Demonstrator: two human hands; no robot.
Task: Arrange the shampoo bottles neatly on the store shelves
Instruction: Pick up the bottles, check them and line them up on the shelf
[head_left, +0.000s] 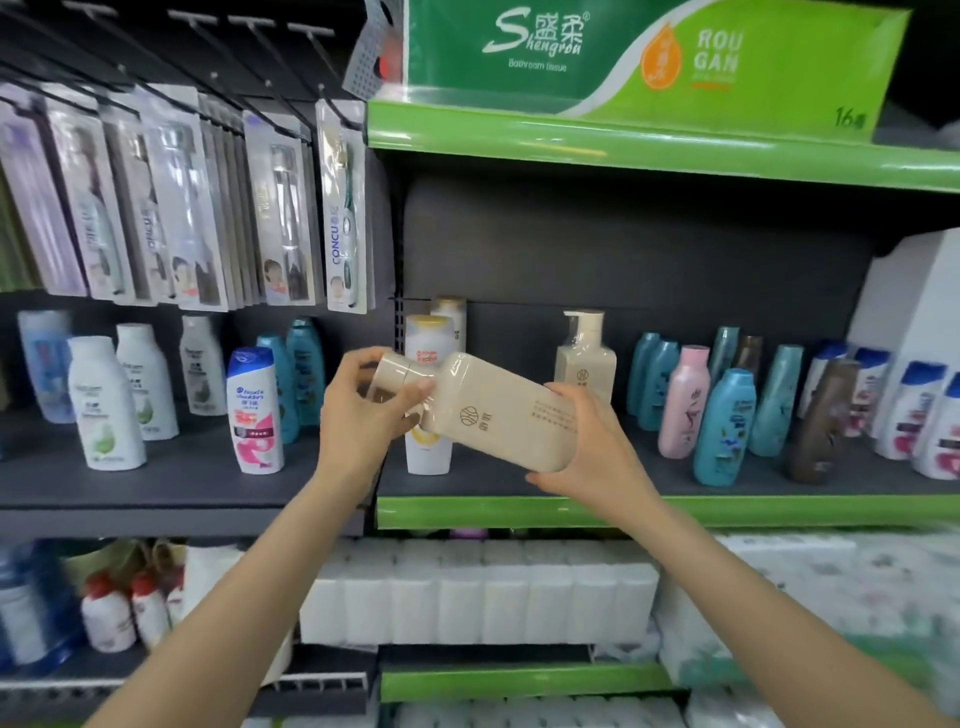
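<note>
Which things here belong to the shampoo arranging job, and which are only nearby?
Job: cream bottle held tilted by left hand and right hand; matching pump bottle; green-edged shelf.
Nearby: toothbrush packs; tissue rolls.

A dark back panel runs behind green-edged shelves. A green tissue box sits on the top shelf. Toothbrush packs hang from hooks, and white tissue packs fill the lower shelf.
</note>
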